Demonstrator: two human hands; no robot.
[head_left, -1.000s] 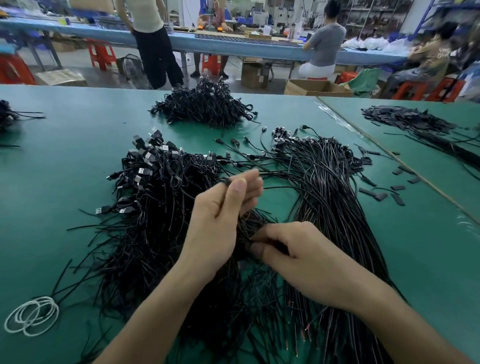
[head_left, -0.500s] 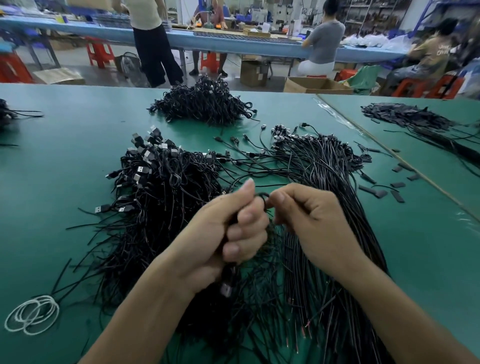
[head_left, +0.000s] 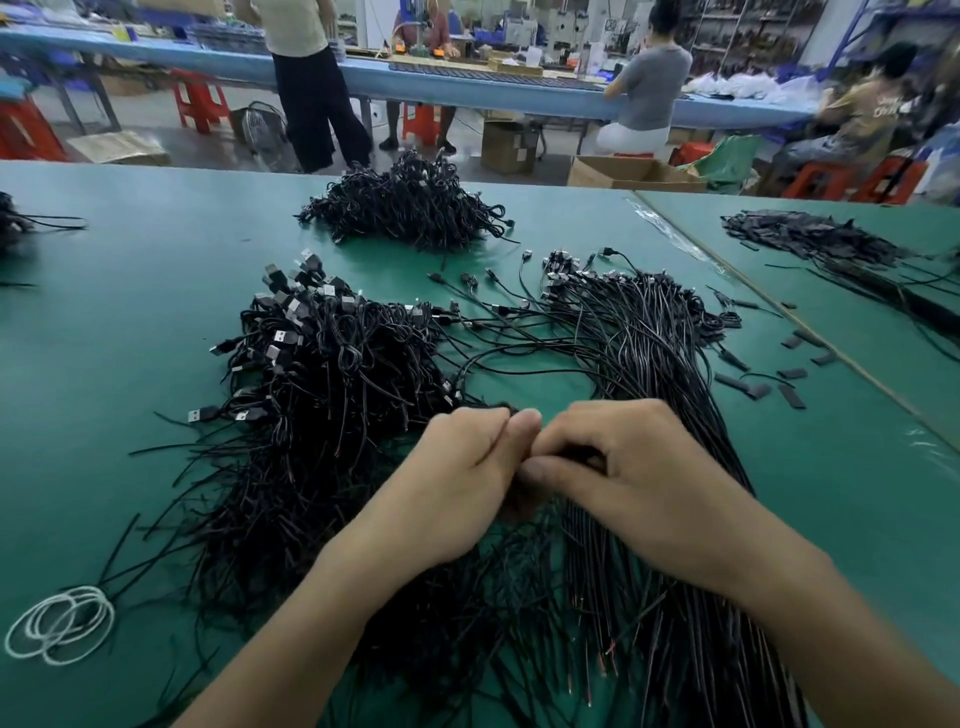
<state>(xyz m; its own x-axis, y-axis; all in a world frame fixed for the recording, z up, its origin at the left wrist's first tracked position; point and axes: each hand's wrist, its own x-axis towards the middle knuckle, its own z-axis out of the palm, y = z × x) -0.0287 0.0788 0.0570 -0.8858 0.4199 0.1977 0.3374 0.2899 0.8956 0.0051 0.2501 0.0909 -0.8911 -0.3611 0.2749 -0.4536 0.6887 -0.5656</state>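
Observation:
On the green table (head_left: 119, 332) lie two big heaps of black USB cables: a tangled one (head_left: 332, 374) on the left with USB plugs at its far end, and a straighter bundle (head_left: 660, 364) on the right. My left hand (head_left: 457, 483) and my right hand (head_left: 628, 467) meet low over the gap between them, fingers curled, pinching a black cable (head_left: 576, 457) between them. Most of that cable is hidden inside my fingers.
A third cable heap (head_left: 410, 208) lies farther back. White rubber bands (head_left: 60, 626) sit at the near left. Small black pieces (head_left: 753, 387) are scattered at the right, beside a table seam. Several people work at a blue bench (head_left: 467, 85) beyond.
Both hands have come together and dropped lower over the cables. The left hand has turned from upright with fingers raised to knuckles-up; the right hand now touches it.

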